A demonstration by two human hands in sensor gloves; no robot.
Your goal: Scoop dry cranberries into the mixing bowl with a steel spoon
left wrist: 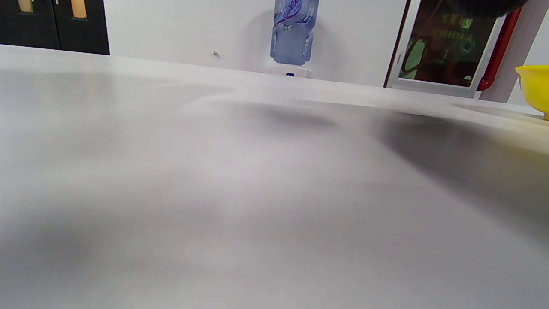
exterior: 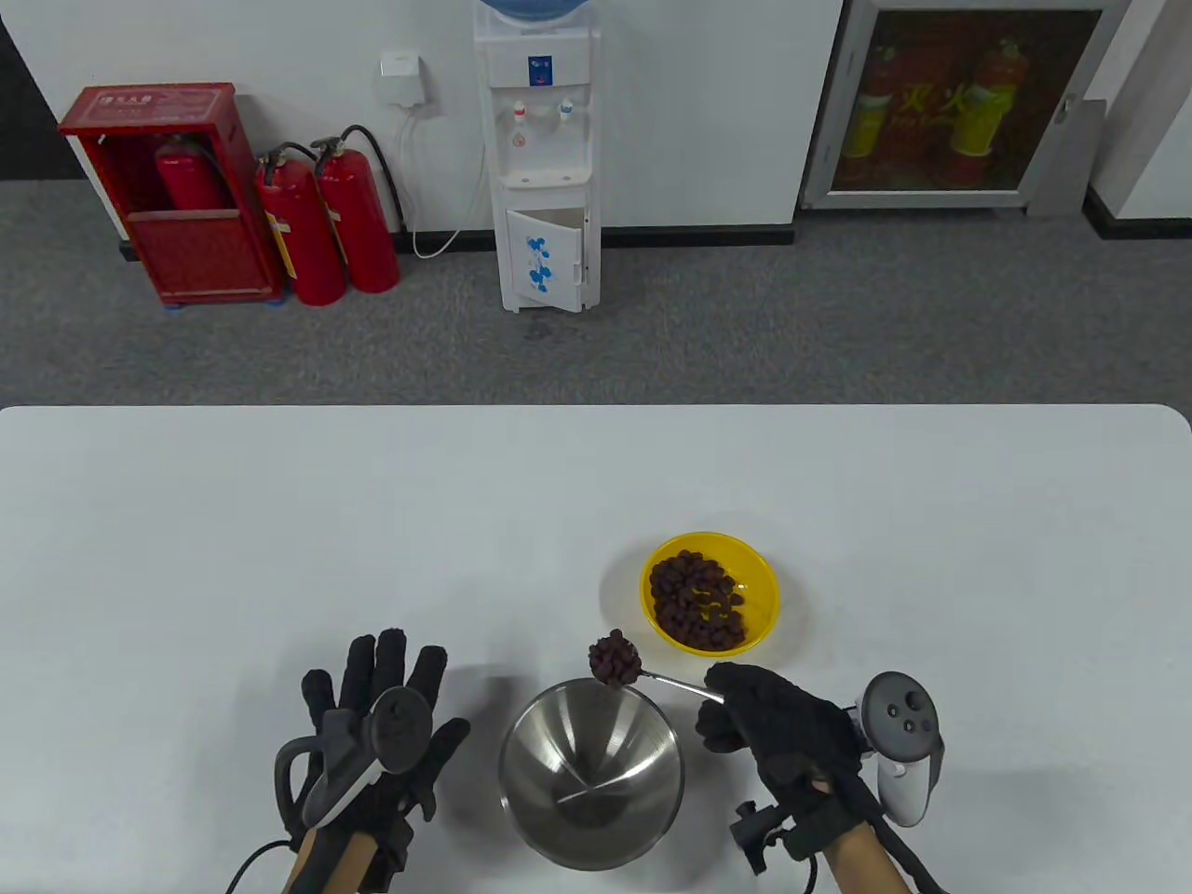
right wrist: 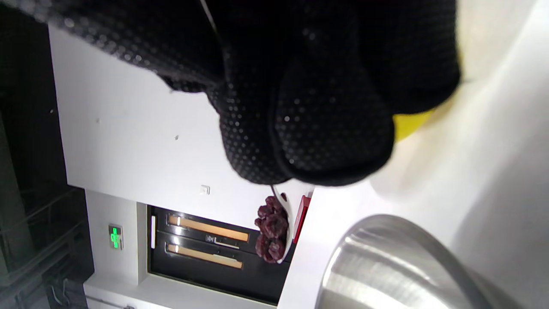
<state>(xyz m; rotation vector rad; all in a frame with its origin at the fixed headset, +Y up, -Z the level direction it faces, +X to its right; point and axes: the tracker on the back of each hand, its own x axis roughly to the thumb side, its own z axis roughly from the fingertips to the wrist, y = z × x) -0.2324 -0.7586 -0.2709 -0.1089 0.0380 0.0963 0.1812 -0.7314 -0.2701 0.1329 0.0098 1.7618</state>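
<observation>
My right hand grips the handle of the steel spoon. The spoon holds a heap of dry cranberries just above the far rim of the steel mixing bowl, which looks bare inside. The yellow bowl behind it holds more cranberries. In the right wrist view the loaded spoon shows below my gloved fingers, beside the mixing bowl. My left hand lies flat and open on the table, left of the mixing bowl, holding nothing.
The white table spreads wide to the left and back. The yellow bowl's edge shows in the left wrist view. Beyond the table stand a water dispenser and fire extinguishers on the floor.
</observation>
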